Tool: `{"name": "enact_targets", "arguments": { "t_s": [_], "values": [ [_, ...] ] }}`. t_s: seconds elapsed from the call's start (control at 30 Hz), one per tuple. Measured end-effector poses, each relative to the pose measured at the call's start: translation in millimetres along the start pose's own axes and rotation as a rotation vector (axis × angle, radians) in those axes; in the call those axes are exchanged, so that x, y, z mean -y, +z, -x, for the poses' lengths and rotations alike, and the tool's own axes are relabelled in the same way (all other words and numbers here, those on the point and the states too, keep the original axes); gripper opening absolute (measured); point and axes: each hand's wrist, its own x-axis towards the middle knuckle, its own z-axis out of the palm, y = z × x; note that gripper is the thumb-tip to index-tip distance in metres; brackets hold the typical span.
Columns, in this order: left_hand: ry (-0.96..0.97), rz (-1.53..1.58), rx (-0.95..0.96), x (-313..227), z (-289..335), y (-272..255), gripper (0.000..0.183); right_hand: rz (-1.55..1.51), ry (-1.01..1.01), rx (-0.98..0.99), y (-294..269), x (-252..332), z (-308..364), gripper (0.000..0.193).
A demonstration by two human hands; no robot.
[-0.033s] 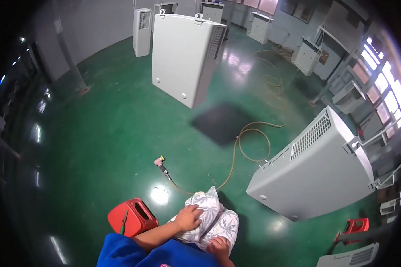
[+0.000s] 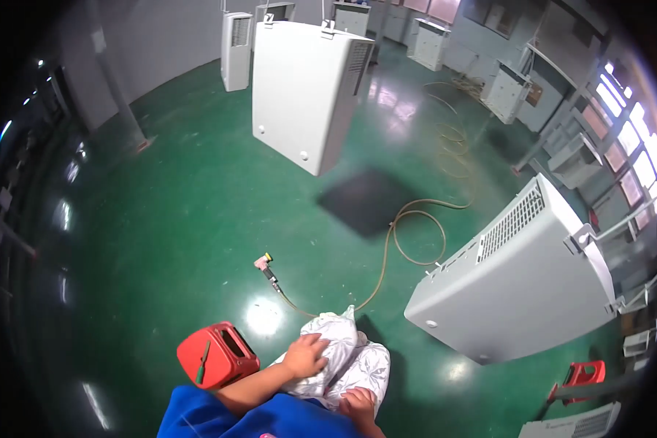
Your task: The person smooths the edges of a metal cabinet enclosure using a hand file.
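Note:
My left hand (image 2: 306, 356) lies on the white patterned trousers (image 2: 337, 332) over my lap, fingers stretched out and nothing in them. Lower and to the right, my right hand (image 2: 358, 403) rests on the other leg, its fingers laid over the cloth and holding nothing visible. Left of my left forearm stands a red plastic stool (image 2: 232, 354). On its top lies a file-like tool with a green handle (image 2: 201, 374). A pink and black air tool (image 2: 267, 270) with a yellow end lies on the green floor ahead, joined to a tan hose (image 2: 384, 274).
Large pale cabinet housings hang from hooks: one ahead (image 2: 299, 95), one at right (image 2: 504, 281). The hose loops between them. Another red stool (image 2: 585, 374) stands at lower right. Metal posts (image 2: 113, 87) rise at left, and more housings (image 2: 505, 91) hang farther back.

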Motion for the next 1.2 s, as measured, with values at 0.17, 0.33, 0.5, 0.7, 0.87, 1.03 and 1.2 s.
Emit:
{"name": "enact_targets", "arguments": {
  "t_s": [0.17,0.33,0.5,0.7,0.87,1.03,1.2],
  "values": [
    [-0.236,0.183,-0.233,12.0,42.1,-27.8,0.049,0.042,-0.126,0.058,5.7,-2.1,-6.4,0.009],
    [-0.648,0.307,-0.468,80.3,101.3,-20.9,0.026,0.049,-0.160,0.258,1.7,8.5,-44.1,0.009],
    [-1.074,0.261,-0.429,154.7,197.1,-2.6,0.027,0.066,-0.254,0.326,-0.4,10.9,-47.5,0.008],
    [-1.462,0.179,-0.261,279.5,264.0,17.4,0.043,0.228,-0.123,0.366,4.6,27.7,-50.8,0.007],
    [-1.561,0.208,-0.192,350.2,264.3,42.6,0.035,0.255,0.170,0.359,-9.1,45.2,-65.2,0.007],
    [-1.666,0.013,-0.118,400.2,265.0,74.4,0.025,0.372,0.264,0.307,-2.2,59.5,-89.1,0.007],
    [-1.476,-0.065,0.018,403.5,217.0,66.7,0.027,0.367,0.420,0.339,8.2,49.6,-86.1,0.014]
  ]
}}
